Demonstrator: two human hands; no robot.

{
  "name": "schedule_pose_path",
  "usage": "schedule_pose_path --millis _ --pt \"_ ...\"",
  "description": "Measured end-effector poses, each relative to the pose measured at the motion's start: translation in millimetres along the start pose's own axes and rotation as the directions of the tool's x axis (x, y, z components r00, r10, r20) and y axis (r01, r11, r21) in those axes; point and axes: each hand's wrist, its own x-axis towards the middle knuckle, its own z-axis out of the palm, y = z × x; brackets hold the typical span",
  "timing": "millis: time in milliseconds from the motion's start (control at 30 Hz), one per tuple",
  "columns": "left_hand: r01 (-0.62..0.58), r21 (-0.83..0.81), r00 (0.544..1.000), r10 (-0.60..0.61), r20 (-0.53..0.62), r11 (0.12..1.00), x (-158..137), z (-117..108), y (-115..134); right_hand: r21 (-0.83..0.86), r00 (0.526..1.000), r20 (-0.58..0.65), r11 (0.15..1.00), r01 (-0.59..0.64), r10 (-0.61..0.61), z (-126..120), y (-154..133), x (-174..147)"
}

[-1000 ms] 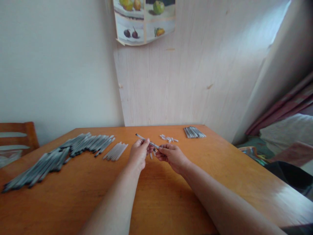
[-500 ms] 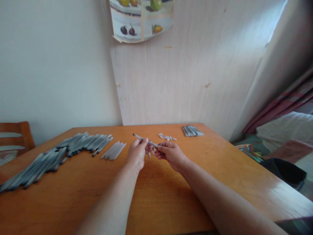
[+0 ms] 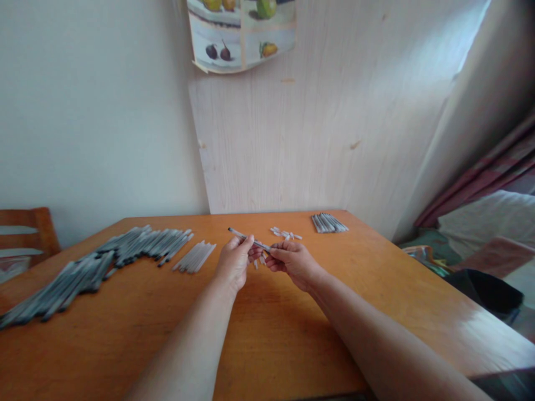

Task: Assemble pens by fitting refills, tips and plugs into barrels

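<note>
Over the middle of the table, a slim pen [image 3: 261, 245] with a dark end cap slants down to the right between my hands. My left hand [image 3: 235, 259] is closed on its barrel, thumb on top. At the pen's lower right end, my right hand [image 3: 292, 260] pinches it between thumb and fingers; that tip is partly hidden. Several small clear caps [image 3: 286, 234] lie on the table just beyond my hands, and a few more [image 3: 262, 259] show below them. To the left of my left hand lies a row of clear tubes [image 3: 195, 257].
A long heap of pens with dark ends [image 3: 142, 248] spreads over the left of the wooden table [image 3: 267, 334]. At the far right edge sits a bundle of pens [image 3: 329, 223]. A chair [image 3: 42, 231] stands left; a black bin [image 3: 487, 292] is off the right edge.
</note>
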Motion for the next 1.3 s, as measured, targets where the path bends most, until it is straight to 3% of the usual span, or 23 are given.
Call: schedule_pose_path --millis 300,1033,1300 --pt "-0.012 -0.01 1.0 0.012 0.025 1.0 0 0 1 -0.012 1.0 0.024 1.0 0.01 -0.009 -2 -1 1" --pt "-0.028 -0.059 0.999 0.026 -0.037 0.998 -3 7 -1 -0.022 0.995 -0.061 0.997 0.075 -0.076 7 -2 -3" --pt "0.009 -0.032 1.0 -0.008 0.014 0.999 -4 4 4 -0.065 0.998 -0.008 0.996 0.067 -0.067 4 -6 -6"
